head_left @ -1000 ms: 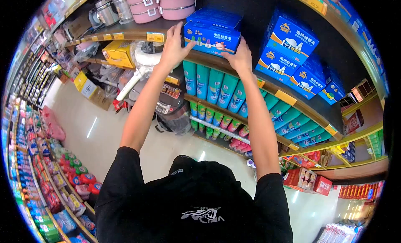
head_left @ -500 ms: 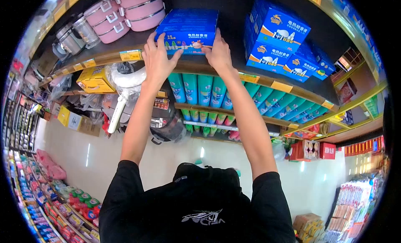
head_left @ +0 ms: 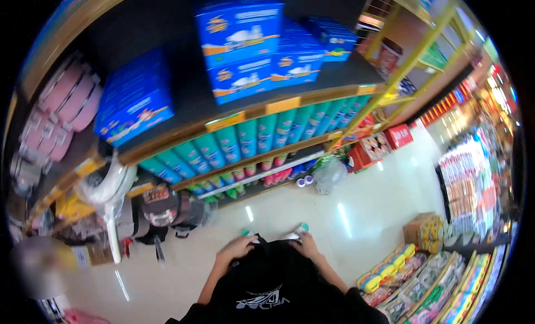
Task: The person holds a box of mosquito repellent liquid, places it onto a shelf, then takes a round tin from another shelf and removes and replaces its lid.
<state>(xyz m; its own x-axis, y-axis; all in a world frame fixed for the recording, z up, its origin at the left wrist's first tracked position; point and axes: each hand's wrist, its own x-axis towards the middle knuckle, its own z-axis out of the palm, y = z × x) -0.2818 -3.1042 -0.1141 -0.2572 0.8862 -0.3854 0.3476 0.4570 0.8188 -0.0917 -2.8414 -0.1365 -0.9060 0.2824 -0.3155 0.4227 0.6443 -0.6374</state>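
Observation:
My left hand (head_left: 238, 249) is down at my waist, beside the front of my black top (head_left: 267, 274). Its fingers reach inward against the dark cloth and look loosely stretched. On the other side of the cloth is my right hand (head_left: 306, 247), fingers also pointing inward, with nothing visible in them. Fingertips of both hands are partly hidden or blurred. On the shelf stands a blue box of mosquito repellent liquid (head_left: 136, 98), apart from both hands. More blue boxes (head_left: 242, 31) are stacked to its right.
Pink lunch boxes (head_left: 69, 95) stand at the shelf's left. Teal spray cans (head_left: 228, 145) line the lower shelf. A white long-handled item in plastic (head_left: 111, 212) juts out at left. Red boxes (head_left: 398, 135) and a cardboard carton (head_left: 423, 229) stand on the floor at right.
Both hands have let go of the blue box on the shelf and dropped to my waist. My view has swung to the right, so the shelf appears further left and tilted.

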